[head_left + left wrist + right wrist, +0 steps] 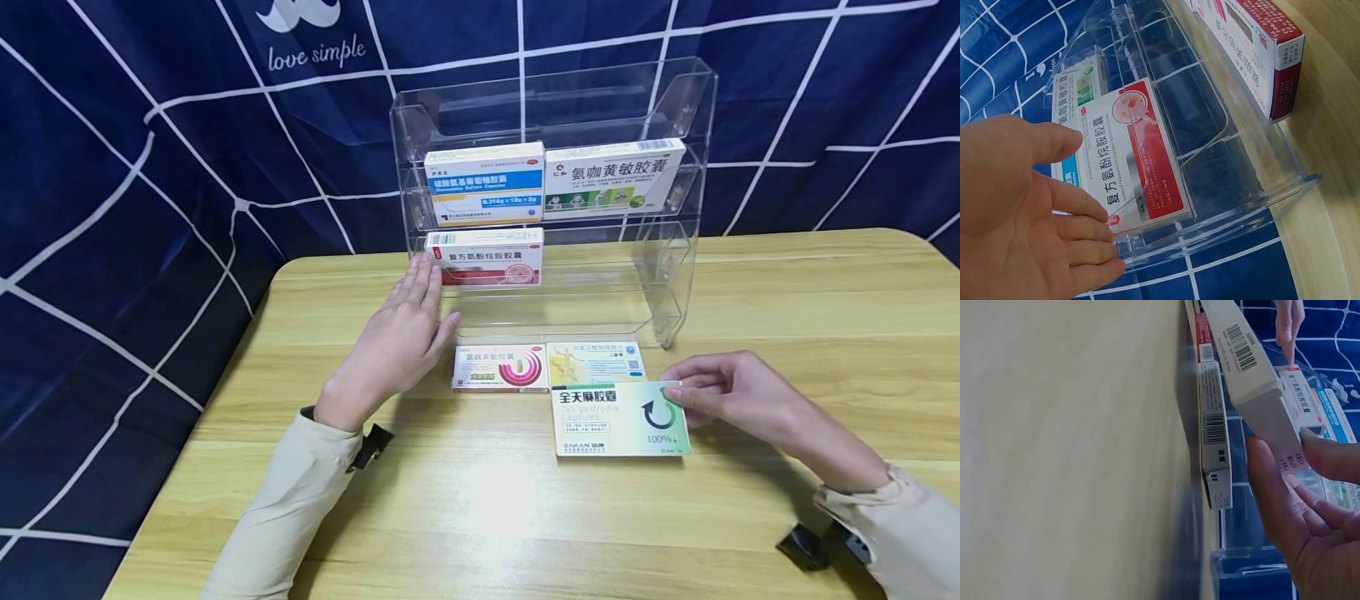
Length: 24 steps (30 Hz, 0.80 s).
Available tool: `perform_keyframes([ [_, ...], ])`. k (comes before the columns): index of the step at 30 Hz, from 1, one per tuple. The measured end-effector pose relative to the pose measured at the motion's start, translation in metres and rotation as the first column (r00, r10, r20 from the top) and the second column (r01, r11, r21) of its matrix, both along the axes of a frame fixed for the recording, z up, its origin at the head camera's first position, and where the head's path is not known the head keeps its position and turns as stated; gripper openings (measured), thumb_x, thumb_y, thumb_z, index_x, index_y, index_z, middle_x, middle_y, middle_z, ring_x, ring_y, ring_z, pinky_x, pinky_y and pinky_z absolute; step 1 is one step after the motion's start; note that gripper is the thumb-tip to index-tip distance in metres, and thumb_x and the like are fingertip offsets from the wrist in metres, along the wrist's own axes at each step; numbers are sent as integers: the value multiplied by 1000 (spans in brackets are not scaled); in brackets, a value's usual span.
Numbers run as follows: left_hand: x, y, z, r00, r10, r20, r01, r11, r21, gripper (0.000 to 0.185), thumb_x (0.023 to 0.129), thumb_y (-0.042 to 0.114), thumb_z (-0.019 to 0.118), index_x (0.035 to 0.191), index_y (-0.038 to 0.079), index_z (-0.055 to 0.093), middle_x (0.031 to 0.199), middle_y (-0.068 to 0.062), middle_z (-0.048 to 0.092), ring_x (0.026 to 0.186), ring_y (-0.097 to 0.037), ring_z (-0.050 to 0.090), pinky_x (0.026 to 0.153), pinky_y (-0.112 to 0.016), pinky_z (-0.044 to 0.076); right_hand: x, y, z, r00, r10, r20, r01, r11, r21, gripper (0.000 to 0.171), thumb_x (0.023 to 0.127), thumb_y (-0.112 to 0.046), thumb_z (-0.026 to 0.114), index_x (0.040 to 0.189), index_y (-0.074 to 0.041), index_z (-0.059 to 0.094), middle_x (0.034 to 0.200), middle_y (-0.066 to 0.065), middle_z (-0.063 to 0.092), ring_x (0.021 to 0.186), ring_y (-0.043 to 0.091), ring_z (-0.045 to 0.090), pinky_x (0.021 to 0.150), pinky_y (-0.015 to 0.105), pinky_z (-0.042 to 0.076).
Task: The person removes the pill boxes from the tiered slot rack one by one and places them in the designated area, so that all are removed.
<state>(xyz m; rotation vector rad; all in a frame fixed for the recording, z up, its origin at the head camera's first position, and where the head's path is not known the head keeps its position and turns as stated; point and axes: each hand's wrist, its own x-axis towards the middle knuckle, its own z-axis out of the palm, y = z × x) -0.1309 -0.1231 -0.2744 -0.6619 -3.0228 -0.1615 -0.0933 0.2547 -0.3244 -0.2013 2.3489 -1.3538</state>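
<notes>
My right hand (738,396) pinches a white and green medicine box (615,429) by its right end, thumb on the front. In the right wrist view, that medicine box (1260,394) is tilted between thumb and fingers, above the table. My left hand (397,337) has its fingers extended, fingertips at the left edge of a white and red medicine box (491,260) on the lower tier of a clear acrylic rack (678,283). The left wrist view shows the left palm (1016,212) holding nothing, beside the white and red box (1138,156).
The upper tier holds a blue and white box (483,187) and a green and white box (611,179). Before the rack, a pink and white box (498,367) and a yellow and white box (596,362) lie on the wooden table (450,533). A blue checked cloth (315,167) hangs behind.
</notes>
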Motion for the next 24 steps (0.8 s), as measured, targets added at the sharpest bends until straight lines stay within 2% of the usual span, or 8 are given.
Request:
perform_keyframes([
  [7,0,0,0,1000,-3,-8,3,1000,0,66,104,36,32,148,-10,17,158,-25,6,148,-33,2,121,-41,8,-1,-1,-4,998,38,58,-37,999,-20,39,93,-12,62,119,16,55,100,19,70,81,15,70,71,32,60],
  [14,2,0,1,1000,-2,3,2,1000,18,65,105,38,24,149,-9,15,158,-23,4,148,-32,1,121,-41,8,-2,-1,-6,995,32,90,-30,999,-22,42,94,-13,62,121,18,53,100,20,71,81,18,71,71,33,60],
  [24,2,0,0,1000,1,4,-1,1000,26,64,105,36,23,149,-10,14,158,-24,3,148,-33,0,121,-41,8,-4,-1,-10,986,20,165,-14,999,-42,44,95,-12,60,123,20,50,101,20,71,82,19,71,72,33,59],
])
